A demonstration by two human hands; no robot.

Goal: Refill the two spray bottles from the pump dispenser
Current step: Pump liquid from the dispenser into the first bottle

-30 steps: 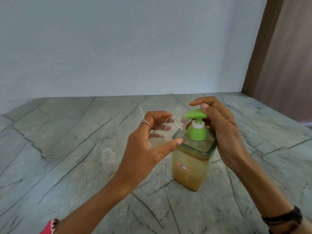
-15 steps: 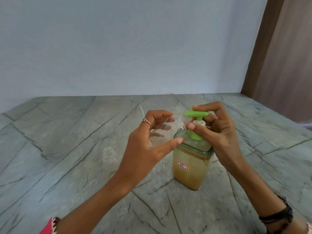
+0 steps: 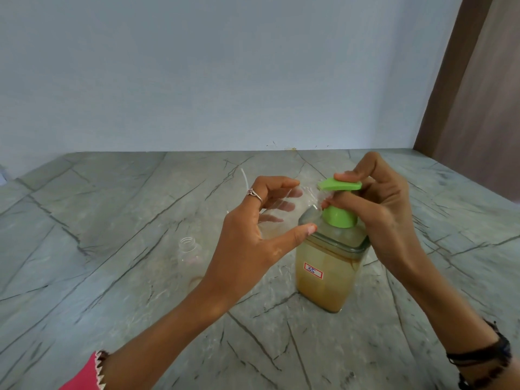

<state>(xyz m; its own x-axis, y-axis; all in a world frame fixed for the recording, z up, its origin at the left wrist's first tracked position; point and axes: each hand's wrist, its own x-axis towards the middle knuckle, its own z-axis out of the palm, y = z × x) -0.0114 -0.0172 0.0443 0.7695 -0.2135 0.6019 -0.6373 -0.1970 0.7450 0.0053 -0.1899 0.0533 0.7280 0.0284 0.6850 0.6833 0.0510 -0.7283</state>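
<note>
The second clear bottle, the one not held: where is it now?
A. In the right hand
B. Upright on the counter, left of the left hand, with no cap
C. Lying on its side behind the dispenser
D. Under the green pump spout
B: the second clear bottle stands upright on the counter, its threaded neck open, left of the left hand.

A room in a home, most likely a kitchen or utility corner.

A wide counter (image 3: 118, 209) of grey-green stone with dark veins meets a plain pale blue wall (image 3: 225, 74), and a brown wooden panel (image 3: 478, 94) stands at the right. On the counter stands a household pump dispenser (image 3: 330, 263) with a small handwritten label (image 3: 313, 271), an ordinary domestic item.
</note>
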